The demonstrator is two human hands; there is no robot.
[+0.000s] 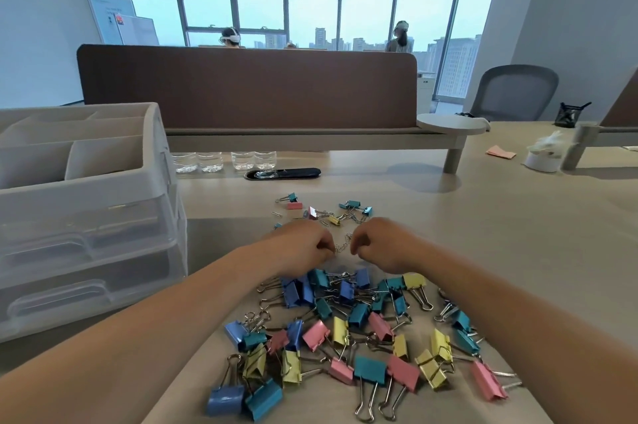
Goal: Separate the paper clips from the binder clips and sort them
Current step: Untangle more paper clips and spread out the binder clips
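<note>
Now: I am working on a string of linked paper clips (341,245) that lies just beyond the far edge of the big pile of binder clips (362,330).
Left hand: my left hand (303,247) is curled, and its fingertips seem to pinch the left end of the string, just past the pile.
Right hand: my right hand (376,244) is curled the same way on the other end. The two hands are close together, with the string between them.
Unsorted part: farther beyond the pile than my hands lies a scatter (324,213) of small binder clips and loose paper clips, still mixed.
Storage: a white drawer organizer (86,182) stands well to the left of the pile, with open compartments on top.
Step, as I judge it: unhooking the linked clips, with the sorting only partly done.
Risk, pulling: a hard tug could bend a clip, or make one spring loose and drop into the pile.
Risk, arms: my forearms run close along both sides of the pile, so drawing them back carelessly could sweep binder clips across the table (483,233).
Risk, snagging: a dangling string could catch on the wire handles in the pile.
</note>
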